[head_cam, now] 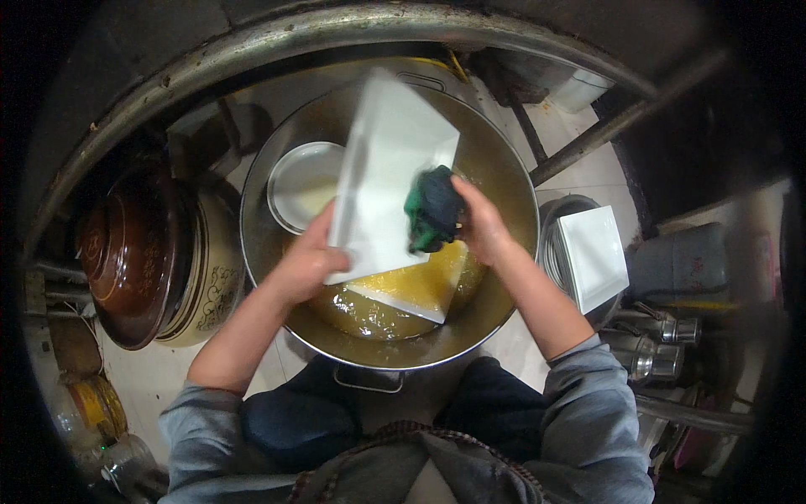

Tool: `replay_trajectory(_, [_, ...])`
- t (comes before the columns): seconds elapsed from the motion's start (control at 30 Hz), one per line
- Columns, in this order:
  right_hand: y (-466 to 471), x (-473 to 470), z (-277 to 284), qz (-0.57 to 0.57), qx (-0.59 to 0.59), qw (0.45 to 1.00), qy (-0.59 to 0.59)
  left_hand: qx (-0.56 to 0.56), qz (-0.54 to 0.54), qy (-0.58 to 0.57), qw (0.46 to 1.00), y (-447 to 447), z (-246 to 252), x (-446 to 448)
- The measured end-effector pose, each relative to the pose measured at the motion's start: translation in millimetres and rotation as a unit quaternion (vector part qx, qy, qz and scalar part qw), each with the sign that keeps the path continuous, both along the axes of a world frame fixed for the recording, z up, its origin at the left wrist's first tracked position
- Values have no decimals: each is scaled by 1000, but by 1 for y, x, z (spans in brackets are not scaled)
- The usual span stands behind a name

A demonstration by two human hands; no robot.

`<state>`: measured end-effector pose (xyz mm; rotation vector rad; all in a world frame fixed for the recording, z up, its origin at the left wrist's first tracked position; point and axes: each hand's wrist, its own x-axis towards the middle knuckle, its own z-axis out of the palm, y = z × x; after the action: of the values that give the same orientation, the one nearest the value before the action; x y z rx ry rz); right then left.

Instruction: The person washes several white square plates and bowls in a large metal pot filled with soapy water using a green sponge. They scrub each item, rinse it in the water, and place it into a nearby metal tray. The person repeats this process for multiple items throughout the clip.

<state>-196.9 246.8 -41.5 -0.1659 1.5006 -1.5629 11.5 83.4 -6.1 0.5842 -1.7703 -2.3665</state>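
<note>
My left hand (312, 258) grips the near left edge of a white rectangular plate (390, 145), which is tilted above a large round metal basin (488, 321). In my right hand (482, 220) is a dark green and black cloth or scrubber (436, 208), blurred by motion, against the plate's face. Yellowish water (371, 315) fills the basin's bottom. A second white angular dish (428, 283) lies partly under the water, half hidden by the held plate. To the left, a round white bowl (302, 170) sits inside the basin.
A container to the right holds stacked plates, a square white plate (595, 255) on top. At left stands a large ceramic jar with a brown lid (119, 246). Metal flasks (655, 356) lie at right. A curved metal rail (327, 25) crosses the far side.
</note>
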Motion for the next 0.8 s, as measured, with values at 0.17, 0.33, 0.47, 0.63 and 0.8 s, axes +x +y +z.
replay_trajectory(0.17, [-24, 59, 29, 49, -77, 990, 112, -249, -28, 24, 968, 29, 13, -41])
replay_trajectory(0.33, [-19, 61, 45, -88, -47, 959, 267, -500, -142, -122, 846, 66, 16, -61])
replay_trajectory(0.47, [0, 18, 55, -139, -63, 966, 207, -439, -134, 41, 888, 44, 1, -84])
replay_trajectory(0.63, [39, -35, 45, -72, -128, 989, 12, -49, 44, -86, 994, -11, -21, -67])
replay_trajectory(0.8, [29, -52, 2, -16, -74, 996, -48, 486, -69, 72, 869, -30, -25, -38])
